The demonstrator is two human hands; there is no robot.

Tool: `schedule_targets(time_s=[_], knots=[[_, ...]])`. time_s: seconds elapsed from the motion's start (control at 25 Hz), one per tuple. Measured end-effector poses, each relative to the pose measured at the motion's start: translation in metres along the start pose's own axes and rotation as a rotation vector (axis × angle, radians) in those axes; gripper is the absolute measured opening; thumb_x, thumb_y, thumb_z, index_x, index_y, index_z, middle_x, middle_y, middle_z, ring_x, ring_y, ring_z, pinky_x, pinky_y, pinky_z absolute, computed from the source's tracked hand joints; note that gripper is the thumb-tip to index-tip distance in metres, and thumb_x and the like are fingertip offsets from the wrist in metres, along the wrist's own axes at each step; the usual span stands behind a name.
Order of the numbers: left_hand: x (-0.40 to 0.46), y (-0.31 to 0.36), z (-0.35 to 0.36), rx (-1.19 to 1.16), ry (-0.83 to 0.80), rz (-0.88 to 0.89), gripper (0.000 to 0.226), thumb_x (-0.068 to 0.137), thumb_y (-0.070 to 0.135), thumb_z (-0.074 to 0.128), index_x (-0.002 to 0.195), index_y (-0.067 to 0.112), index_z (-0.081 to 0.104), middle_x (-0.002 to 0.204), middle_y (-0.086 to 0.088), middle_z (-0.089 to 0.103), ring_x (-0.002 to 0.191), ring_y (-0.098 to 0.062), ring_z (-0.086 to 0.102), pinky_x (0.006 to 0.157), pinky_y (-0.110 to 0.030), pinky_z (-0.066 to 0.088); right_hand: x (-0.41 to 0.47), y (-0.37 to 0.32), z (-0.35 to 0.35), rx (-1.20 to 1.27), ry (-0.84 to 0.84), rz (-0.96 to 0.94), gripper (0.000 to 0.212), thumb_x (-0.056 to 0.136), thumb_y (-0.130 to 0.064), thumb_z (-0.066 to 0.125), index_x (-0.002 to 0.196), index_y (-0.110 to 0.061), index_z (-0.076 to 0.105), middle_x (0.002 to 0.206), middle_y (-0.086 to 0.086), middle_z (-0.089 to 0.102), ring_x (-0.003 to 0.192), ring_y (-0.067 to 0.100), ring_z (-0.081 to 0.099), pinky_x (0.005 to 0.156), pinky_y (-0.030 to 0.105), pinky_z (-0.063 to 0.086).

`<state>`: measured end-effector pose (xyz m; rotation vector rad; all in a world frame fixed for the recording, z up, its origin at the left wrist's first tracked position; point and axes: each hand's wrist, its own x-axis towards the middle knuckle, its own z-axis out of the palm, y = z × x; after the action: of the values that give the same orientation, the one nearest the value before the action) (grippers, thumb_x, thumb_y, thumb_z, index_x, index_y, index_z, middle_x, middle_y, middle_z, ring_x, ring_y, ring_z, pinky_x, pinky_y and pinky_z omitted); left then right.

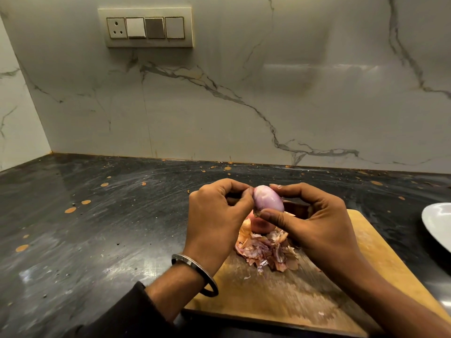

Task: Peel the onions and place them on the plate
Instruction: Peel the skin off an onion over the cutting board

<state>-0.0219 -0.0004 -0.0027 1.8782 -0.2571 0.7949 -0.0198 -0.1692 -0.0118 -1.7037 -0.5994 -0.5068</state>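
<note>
Nearest the viewer, a wooden cutting board (305, 296) lies on the dark tabletop (97, 228), with a heap of papery onion skins (266, 252) on it, likely so the scraps gather in one spot. Above the heap, both hands hold one pale purple onion (268, 198), lifted clear of the board. The right hand (314, 223) curls round it, thumb at its lower end and forefinger over the top, seemingly to steady it. The left hand (217, 215) pinches at the onion's left side, probably pulling off a last bit of skin. Behind the heap, another onion (260, 225) rests, partly hidden. The white plate (436, 223) sits at the right edge, well apart.
</note>
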Motion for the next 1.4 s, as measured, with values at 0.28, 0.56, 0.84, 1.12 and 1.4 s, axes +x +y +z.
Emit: schedule_targets(time_s=[0.28, 0.56, 0.84, 1.12, 1.4], knots=[[0.005, -0.004, -0.001, -0.312, -0.045, -0.234, 0.006, 0.092, 0.012, 0.066, 0.090, 0.014, 0.072, 0.079, -0.003, 0.074, 0.069, -0.012, 0.072, 0.060, -0.023, 0.058, 0.004, -0.002, -0.003, 0.141, -0.050, 0.081, 0.044, 0.070, -0.017, 0.079, 0.112, -0.019, 0.069, 0.108, -0.006, 0.076, 0.100, 0.011, 0.073, 0.079, 0.023, 0.060], [0.005, -0.003, 0.000, -0.465, -0.135, -0.299, 0.014, 0.098, 0.014, 0.055, 0.104, 0.007, 0.066, 0.090, -0.008, 0.073, 0.077, -0.014, 0.072, 0.059, -0.024, 0.057, 0.006, 0.001, -0.005, 0.250, -0.017, 0.208, 0.041, 0.073, -0.019, 0.076, 0.113, -0.018, 0.068, 0.110, 0.001, 0.075, 0.104, 0.019, 0.072, 0.086, 0.041, 0.061], [-0.001, -0.002, 0.005, -0.274, -0.261, -0.167, 0.014, 0.100, 0.021, 0.050, 0.094, 0.015, 0.062, 0.083, 0.002, 0.068, 0.074, -0.011, 0.066, 0.061, -0.027, 0.054, 0.014, 0.001, -0.010, 0.565, 0.105, 0.417, 0.036, 0.083, -0.020, 0.064, 0.118, -0.011, 0.063, 0.111, 0.012, 0.074, 0.097, 0.031, 0.074, 0.075, 0.034, 0.063], [-0.004, -0.002, 0.005, 0.061, -0.344, -0.054, 0.034, 0.101, 0.036, 0.047, 0.075, 0.016, 0.055, 0.066, 0.007, 0.054, 0.060, -0.007, 0.046, 0.056, -0.026, 0.037, 0.014, -0.003, -0.010, 0.578, 0.089, 0.495, 0.037, 0.084, -0.024, 0.063, 0.119, -0.012, 0.063, 0.112, 0.013, 0.074, 0.094, 0.031, 0.075, 0.067, 0.029, 0.062], [-0.001, 0.001, 0.001, -0.016, -0.105, 0.165, 0.025, 0.087, 0.020, 0.073, 0.110, 0.026, 0.069, 0.104, 0.012, 0.063, 0.095, -0.005, 0.063, 0.075, -0.018, 0.053, 0.014, -0.007, -0.007, 0.535, 0.034, 0.553, 0.041, 0.083, -0.038, 0.062, 0.118, -0.018, 0.069, 0.109, 0.012, 0.075, 0.090, 0.028, 0.076, 0.057, 0.023, 0.058]])
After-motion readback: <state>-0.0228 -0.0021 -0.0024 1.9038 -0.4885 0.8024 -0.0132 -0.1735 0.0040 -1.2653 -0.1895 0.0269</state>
